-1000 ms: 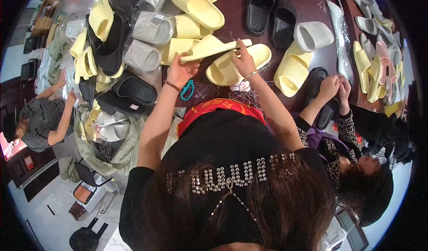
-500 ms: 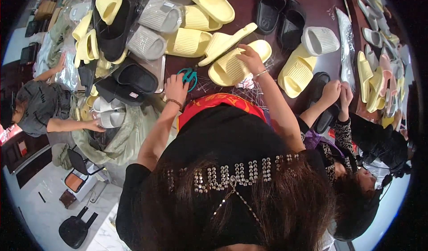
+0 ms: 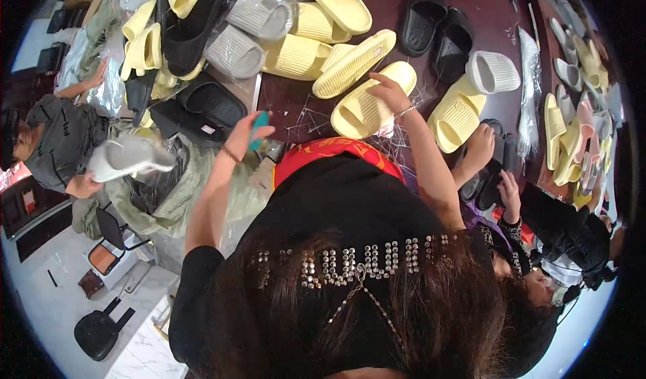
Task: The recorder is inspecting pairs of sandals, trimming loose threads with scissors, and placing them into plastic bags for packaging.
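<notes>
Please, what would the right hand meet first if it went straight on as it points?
Likely the tilted yellow slide, beyond the nearer yellow slide under the right fingers; depth is unclear.

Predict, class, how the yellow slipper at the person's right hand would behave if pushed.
The yellow slipper would probably slide rather than roll, since it lies flat. Its broad strap stands arched, so it likely flexes yet keeps its shape. Tipping seems unlikely, given its long, low sole.

In my left hand [image 3: 246, 134] I hold a small teal tool [image 3: 259, 130], partly hidden, while under my right hand [image 3: 391, 97] a ribbed yellow slipper [image 3: 360, 111] lies slanted on the surface [image 3: 383, 5], heel pointing away from me.
</notes>
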A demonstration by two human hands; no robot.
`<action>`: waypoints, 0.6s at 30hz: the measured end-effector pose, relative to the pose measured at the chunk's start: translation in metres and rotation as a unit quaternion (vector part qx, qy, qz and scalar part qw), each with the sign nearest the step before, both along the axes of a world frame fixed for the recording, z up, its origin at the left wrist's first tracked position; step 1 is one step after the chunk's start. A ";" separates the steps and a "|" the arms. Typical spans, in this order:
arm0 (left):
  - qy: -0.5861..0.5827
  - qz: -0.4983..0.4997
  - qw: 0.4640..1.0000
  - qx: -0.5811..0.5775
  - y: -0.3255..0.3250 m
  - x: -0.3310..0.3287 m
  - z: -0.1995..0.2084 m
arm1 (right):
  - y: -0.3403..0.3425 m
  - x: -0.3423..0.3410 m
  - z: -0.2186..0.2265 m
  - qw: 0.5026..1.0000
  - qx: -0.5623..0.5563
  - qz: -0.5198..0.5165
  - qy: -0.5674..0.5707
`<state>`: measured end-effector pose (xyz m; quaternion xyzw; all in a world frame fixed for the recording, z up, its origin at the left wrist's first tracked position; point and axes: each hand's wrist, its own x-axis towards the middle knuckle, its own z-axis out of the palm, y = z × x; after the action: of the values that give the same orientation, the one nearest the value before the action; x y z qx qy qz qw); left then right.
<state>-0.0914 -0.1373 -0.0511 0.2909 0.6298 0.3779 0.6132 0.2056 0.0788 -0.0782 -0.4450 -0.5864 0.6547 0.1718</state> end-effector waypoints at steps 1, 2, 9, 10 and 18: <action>0.031 0.013 0.999 0.007 -0.004 -0.001 0.010 | -0.001 0.001 -0.002 1.000 -0.005 -0.006 -0.001; 0.063 0.029 0.998 0.014 -0.005 -0.001 0.021 | -0.002 0.000 0.001 1.000 -0.007 -0.005 -0.002; -0.024 -0.181 0.982 0.050 0.034 0.050 0.063 | -0.008 0.003 0.021 0.996 0.022 0.024 -0.080; -0.027 -0.181 0.982 0.051 0.041 0.054 0.059 | -0.009 0.004 0.021 0.996 0.023 0.025 -0.083; 0.082 -0.427 0.899 -0.052 0.069 0.037 0.006 | -0.012 0.014 0.025 1.000 -0.003 -0.025 0.010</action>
<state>-0.0545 -0.0688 -0.0447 0.5294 0.5119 0.0212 0.6762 0.2194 0.0669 -0.0530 -0.4532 -0.5714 0.6565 0.1927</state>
